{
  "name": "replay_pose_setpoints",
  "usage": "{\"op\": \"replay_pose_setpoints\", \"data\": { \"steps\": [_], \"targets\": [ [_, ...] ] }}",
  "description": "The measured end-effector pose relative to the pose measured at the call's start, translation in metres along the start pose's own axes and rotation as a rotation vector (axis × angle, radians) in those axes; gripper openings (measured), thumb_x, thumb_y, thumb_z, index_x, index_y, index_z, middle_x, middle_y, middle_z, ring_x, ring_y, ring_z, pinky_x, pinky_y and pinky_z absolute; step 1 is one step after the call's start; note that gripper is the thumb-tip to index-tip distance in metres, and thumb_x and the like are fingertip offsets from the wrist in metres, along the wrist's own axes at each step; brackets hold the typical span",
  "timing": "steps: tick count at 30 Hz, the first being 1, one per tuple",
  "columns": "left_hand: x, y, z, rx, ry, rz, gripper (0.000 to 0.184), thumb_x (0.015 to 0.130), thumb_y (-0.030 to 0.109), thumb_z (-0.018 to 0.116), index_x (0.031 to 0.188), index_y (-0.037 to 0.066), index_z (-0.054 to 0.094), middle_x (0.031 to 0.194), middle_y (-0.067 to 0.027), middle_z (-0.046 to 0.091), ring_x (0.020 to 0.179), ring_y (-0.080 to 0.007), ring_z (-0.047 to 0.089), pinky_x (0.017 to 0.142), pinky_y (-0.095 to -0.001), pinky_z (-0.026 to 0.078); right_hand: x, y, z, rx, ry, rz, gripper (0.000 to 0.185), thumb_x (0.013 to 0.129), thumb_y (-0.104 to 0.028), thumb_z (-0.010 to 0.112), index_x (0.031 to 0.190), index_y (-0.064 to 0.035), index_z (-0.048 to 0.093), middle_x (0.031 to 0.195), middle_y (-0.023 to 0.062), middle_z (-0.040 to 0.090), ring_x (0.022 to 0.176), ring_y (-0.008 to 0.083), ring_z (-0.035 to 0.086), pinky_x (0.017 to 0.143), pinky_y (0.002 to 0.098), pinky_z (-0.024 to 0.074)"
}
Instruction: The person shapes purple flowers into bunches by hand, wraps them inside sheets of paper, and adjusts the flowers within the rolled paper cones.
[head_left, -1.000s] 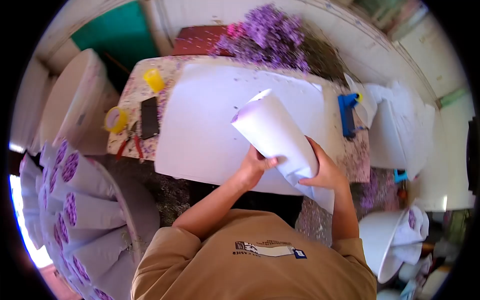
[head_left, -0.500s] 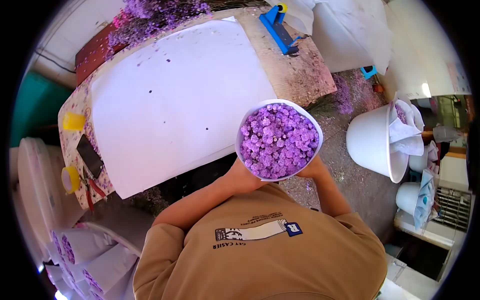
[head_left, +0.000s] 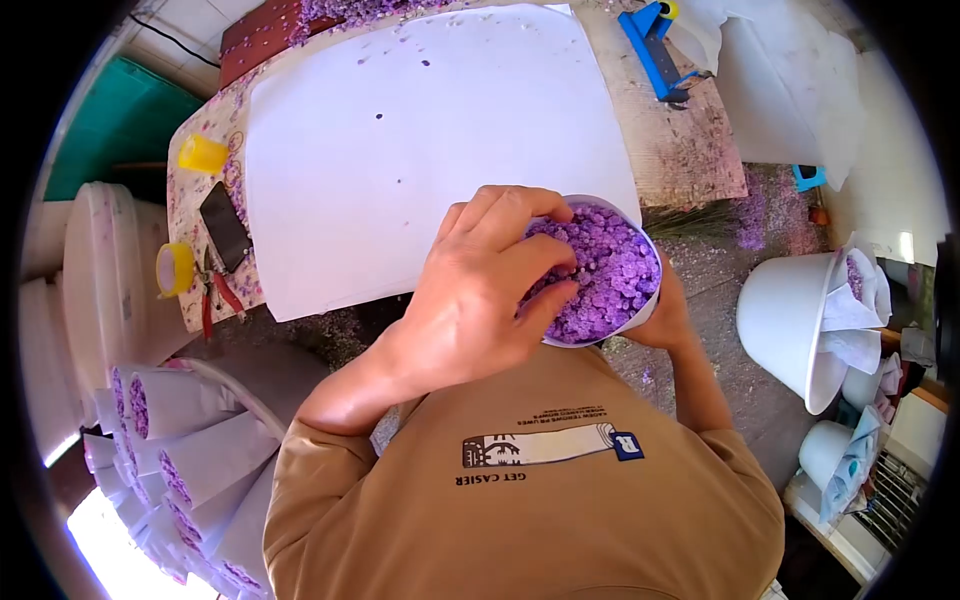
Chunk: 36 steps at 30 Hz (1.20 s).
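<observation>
A bouquet of small purple flowers (head_left: 610,270), wrapped in white paper, faces up at me in front of my chest. My right hand (head_left: 665,312) grips the wrap from its right side, with most of its fingers hidden behind the paper. Over the left part of the blooms is my left hand (head_left: 490,272), its fingers bent and apart, the tips touching the flowers. Beyond the bouquet, a large white paper sheet (head_left: 430,150) lies on the table, with a few dark specks on it.
On the table's left are yellow tape rolls (head_left: 175,269), a phone (head_left: 226,226) and red-handled pliers (head_left: 222,290). A blue tape dispenser (head_left: 655,55) stands at the far right. Wrapped bouquets (head_left: 200,460) fill the lower left; a white bucket (head_left: 785,320) stands right.
My left hand has come off the outside of the wrap and up onto the flowers. My right hand still holds the bouquet. The view has shifted, so the table appears farther right and higher.
</observation>
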<state>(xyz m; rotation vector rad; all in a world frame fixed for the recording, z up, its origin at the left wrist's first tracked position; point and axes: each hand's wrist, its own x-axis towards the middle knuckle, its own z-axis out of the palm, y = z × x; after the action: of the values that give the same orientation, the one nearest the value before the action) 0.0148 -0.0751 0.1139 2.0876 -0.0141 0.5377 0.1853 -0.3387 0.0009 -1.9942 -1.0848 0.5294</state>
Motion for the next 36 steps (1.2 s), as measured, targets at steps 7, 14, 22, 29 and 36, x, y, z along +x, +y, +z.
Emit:
{"op": "replay_pose_setpoints", "data": {
  "steps": [7, 14, 22, 29, 36],
  "targets": [
    [-0.004, 0.005, 0.011, 0.24, 0.029, -0.071, 0.027, 0.071, 0.0, 0.081, 0.097, 0.001, 0.072, 0.121, -0.0141, 0.063, 0.106, -0.0333, 0.06, 0.091, -0.044, 0.047, -0.001, -0.008, 0.002, -0.047, -0.018, -0.016, 0.105, 0.059, -0.025, 0.096, 0.149, -0.0045, 0.047, 0.132, 0.019, 0.061, 0.123, 0.0388, 0.061, 0.105, 0.0453, 0.0486],
    [-0.012, 0.0, 0.013, 0.2, 0.027, -0.146, 0.027, 0.071, 0.002, 0.082, 0.095, 0.002, 0.07, 0.12, -0.0125, 0.061, 0.106, -0.0331, 0.059, 0.087, -0.0443, 0.048, 0.0, -0.008, 0.006, -0.032, -0.029, -0.021, 0.105, 0.057, -0.026, 0.096, 0.147, -0.0047, 0.049, 0.134, 0.0187, 0.061, 0.124, 0.039, 0.061, 0.106, 0.0464, 0.0484],
    [-0.018, -0.001, 0.016, 0.196, 0.045, -0.154, 0.024, 0.071, 0.003, 0.081, 0.092, 0.003, 0.069, 0.118, -0.0109, 0.062, 0.106, -0.0318, 0.059, 0.084, -0.0443, 0.047, 0.0, -0.009, 0.006, -0.075, -0.045, -0.041, 0.105, 0.057, -0.027, 0.097, 0.148, -0.0057, 0.049, 0.135, 0.019, 0.061, 0.125, 0.0398, 0.06, 0.106, 0.0478, 0.0485],
    [-0.018, -0.015, 0.014, 0.064, 0.082, -0.165, 0.019, 0.078, -0.009, 0.071, 0.095, -0.001, 0.064, 0.116, -0.0163, 0.062, 0.103, -0.031, 0.059, 0.089, -0.039, 0.049, -0.001, -0.006, 0.007, -0.075, -0.046, -0.022, 0.107, 0.056, -0.026, 0.097, 0.149, -0.0054, 0.048, 0.137, 0.0196, 0.06, 0.125, 0.0402, 0.06, 0.106, 0.0481, 0.0484],
    [-0.025, -0.029, -0.016, -0.912, 0.192, -0.64, 0.018, 0.102, 0.008, 0.047, 0.107, -0.003, 0.061, 0.089, -0.0061, 0.057, 0.07, -0.0077, 0.043, 0.06, -0.023, 0.032, -0.003, 0.001, 0.008, -0.043, -0.034, 0.009, 0.107, 0.056, -0.027, 0.097, 0.149, -0.0038, 0.047, 0.138, 0.0205, 0.059, 0.127, 0.0404, 0.059, 0.108, 0.0475, 0.0474]
  ]
}}
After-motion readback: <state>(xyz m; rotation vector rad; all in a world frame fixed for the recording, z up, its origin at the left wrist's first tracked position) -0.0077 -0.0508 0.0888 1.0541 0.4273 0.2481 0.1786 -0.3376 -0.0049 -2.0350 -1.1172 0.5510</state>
